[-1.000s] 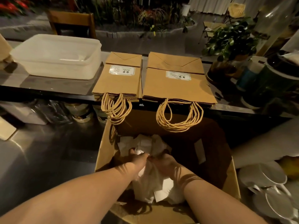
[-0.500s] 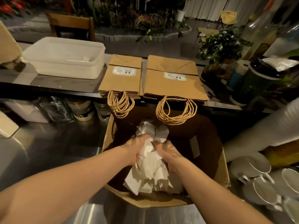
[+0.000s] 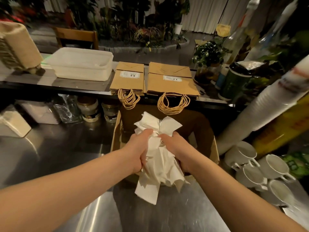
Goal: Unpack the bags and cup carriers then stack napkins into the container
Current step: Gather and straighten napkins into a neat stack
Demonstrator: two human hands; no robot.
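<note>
A loose bundle of white napkins (image 3: 157, 166) hangs above the open cardboard box (image 3: 200, 131) on the steel counter. My left hand (image 3: 139, 149) squeezes the bundle from the left and my right hand (image 3: 177, 151) from the right. A white plastic container (image 3: 82, 64) stands on the raised shelf at the back left. Two stacks of flat brown paper bags (image 3: 128, 79) (image 3: 172, 81) lie beside it, their cord handles hanging over the shelf edge. A stack of pulp cup carriers (image 3: 16, 46) sits at the far left of the shelf.
White mugs (image 3: 250, 166) crowd the counter at right, beside a leaning stack of paper cups (image 3: 260, 106). Jars (image 3: 88, 108) stand under the shelf at left. A potted plant (image 3: 209, 54) and a dark canister (image 3: 234, 82) stand on the shelf's right end.
Both hands have lifted the napkin bundle up out of the box and drawn it toward me; it now hangs over the box's near edge.
</note>
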